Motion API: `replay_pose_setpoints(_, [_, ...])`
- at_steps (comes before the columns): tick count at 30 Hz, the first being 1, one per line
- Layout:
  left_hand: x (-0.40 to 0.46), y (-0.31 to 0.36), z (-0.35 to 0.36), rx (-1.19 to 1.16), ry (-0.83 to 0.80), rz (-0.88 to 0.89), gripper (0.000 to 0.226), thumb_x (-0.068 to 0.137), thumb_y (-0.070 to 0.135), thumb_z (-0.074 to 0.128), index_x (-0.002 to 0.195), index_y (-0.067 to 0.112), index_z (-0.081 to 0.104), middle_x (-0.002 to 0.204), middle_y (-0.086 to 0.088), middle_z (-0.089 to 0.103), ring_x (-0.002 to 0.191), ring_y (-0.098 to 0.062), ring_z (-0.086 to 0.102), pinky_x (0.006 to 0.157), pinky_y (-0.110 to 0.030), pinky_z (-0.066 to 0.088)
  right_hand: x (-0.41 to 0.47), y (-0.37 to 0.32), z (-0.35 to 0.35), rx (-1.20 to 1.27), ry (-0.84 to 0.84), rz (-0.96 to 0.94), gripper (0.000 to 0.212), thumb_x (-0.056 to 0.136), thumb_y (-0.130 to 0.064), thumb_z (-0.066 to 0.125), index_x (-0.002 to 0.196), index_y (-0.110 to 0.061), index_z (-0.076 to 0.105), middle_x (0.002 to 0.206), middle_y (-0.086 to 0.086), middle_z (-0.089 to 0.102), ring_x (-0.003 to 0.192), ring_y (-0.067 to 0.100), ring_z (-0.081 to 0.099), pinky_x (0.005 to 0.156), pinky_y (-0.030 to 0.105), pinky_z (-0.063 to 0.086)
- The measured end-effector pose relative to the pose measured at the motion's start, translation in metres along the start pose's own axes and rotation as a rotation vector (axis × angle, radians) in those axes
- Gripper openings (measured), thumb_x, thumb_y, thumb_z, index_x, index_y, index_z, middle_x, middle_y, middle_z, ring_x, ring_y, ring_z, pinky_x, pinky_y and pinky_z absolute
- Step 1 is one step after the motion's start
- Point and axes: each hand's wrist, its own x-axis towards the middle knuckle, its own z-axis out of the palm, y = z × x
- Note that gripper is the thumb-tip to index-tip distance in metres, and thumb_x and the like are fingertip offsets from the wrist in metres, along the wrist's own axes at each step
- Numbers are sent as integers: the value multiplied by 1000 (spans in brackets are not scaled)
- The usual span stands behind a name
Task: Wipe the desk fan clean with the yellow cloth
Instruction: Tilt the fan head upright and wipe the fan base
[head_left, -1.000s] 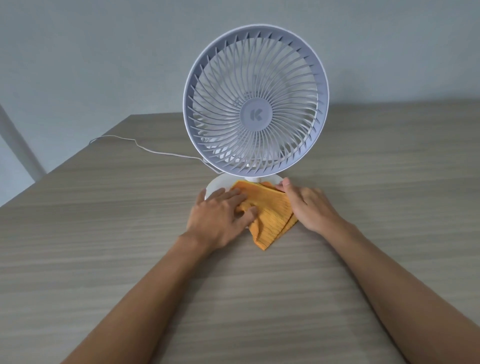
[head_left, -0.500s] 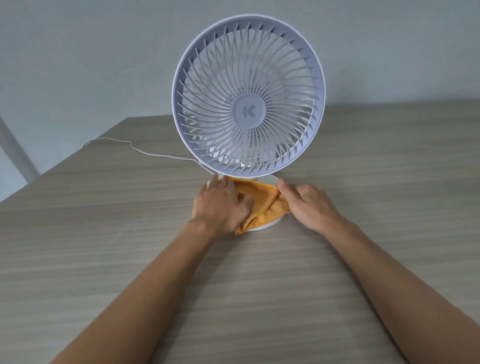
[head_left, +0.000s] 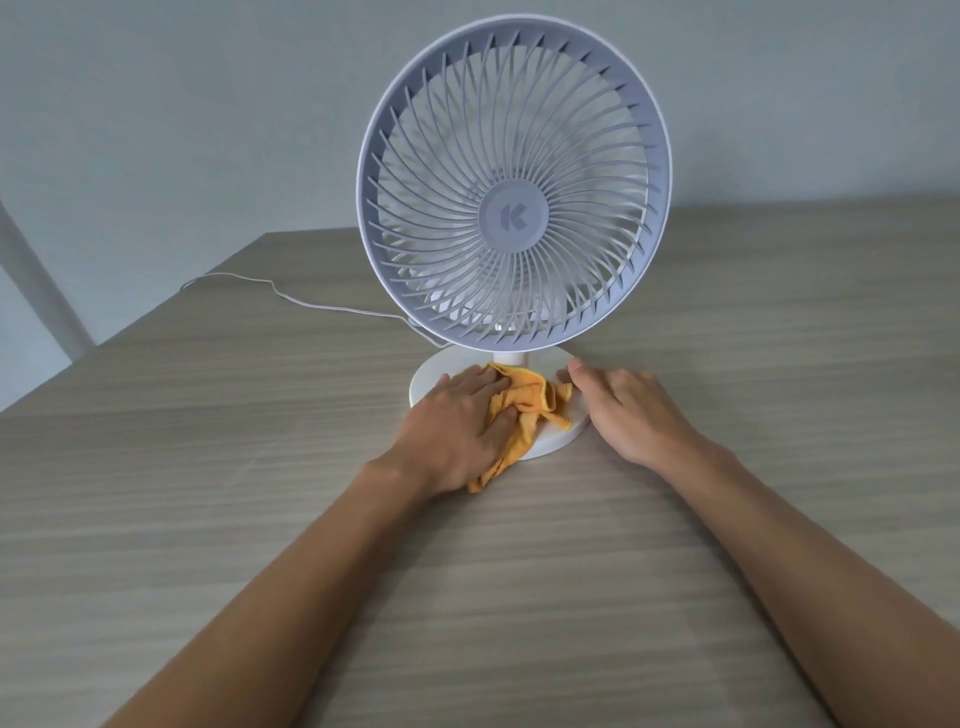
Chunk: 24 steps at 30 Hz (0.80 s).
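Two hands work: my left hand (head_left: 457, 431) presses the soft, crumpled yellow cloth (head_left: 524, 410) flat-fingered onto the base. My right hand (head_left: 623, 410), fingers relaxed, steadies the light, tippy white plastic desk fan (head_left: 511, 187) by its round base, the safest hold.

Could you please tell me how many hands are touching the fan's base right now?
2. The left hand presses the yellow cloth on the base; the right hand rests on its right edge.

Plain room, wood-grain desk (head_left: 208, 493), bare wall (head_left: 156, 104)

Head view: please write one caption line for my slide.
Left hand presses the yellow cloth on the desk fan base while the right hand steadies its edge.
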Motion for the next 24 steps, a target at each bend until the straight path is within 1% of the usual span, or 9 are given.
replay_pose_setpoints(3, [-17,-7,-5,41,-26,80,68,88,60,22,147,27,33,156,9,29,146,-10,18,121,-35,3,1,4,0,3,-11,13,49,106,-40,25,123,-19,67,126,10,69,126,37,53,109,43,36])
replay_pose_setpoints(5, [-24,-13,-9,78,-33,50,70,86,63,18,147,31,32,156,12,28,145,-8,19,121,-37,2,2,6,1,19,-14,23,50,105,-43,26,121,-22,68,128,7,69,128,34,53,109,42,36])
replay_pose_setpoints(10, [-5,-27,-16,133,-62,-157,54,98,49,25,147,28,32,157,5,29,145,-15,21,120,-47,6,2,9,3,-18,-1,23,42,102,-43,36,123,-25,67,125,2,70,124,30,57,103,35,43])
replay_pose_setpoints(12, [12,-33,-19,129,-87,-228,48,98,42,25,140,27,40,150,2,40,140,-20,31,117,-52,14,1,10,5,-29,28,-9,35,100,-36,46,127,-26,67,132,-9,66,122,17,60,105,26,41])
replay_pose_setpoints(14, [28,-36,-22,101,-88,-280,43,97,36,26,133,25,47,141,-1,48,131,-26,39,113,-52,20,0,11,7,-37,53,-50,33,97,-27,52,126,-26,68,131,-14,66,105,7,65,104,20,41])
replay_pose_setpoints(17, [38,-34,-21,76,-81,-242,47,97,30,30,143,26,38,152,-2,36,138,-26,30,116,-48,13,-3,10,4,-55,25,-69,35,97,-32,55,131,-27,64,130,-11,67,94,7,64,99,12,36])
replay_pose_setpoints(19, [36,-32,-21,66,-87,-206,49,98,30,30,147,26,31,157,0,28,142,-25,23,118,-46,9,-5,11,-2,-97,-65,-49,53,90,-52,60,139,-32,56,144,-16,55,119,8,59,102,15,31])
replay_pose_setpoints(21, [32,-31,-21,27,-78,-184,47,99,30,32,146,28,34,156,3,29,142,-23,24,118,-44,10,-6,12,-6,-115,-145,-41,90,68,-77,63,145,-35,47,154,-21,39,137,6,45,111,19,30])
replay_pose_setpoints(24, [29,-28,-19,-11,-67,-153,46,99,31,35,145,31,37,156,7,29,142,-19,25,119,-42,11,-5,14,-6,-79,-150,-39,119,43,-91,55,146,-33,46,156,-17,37,142,5,39,118,26,30])
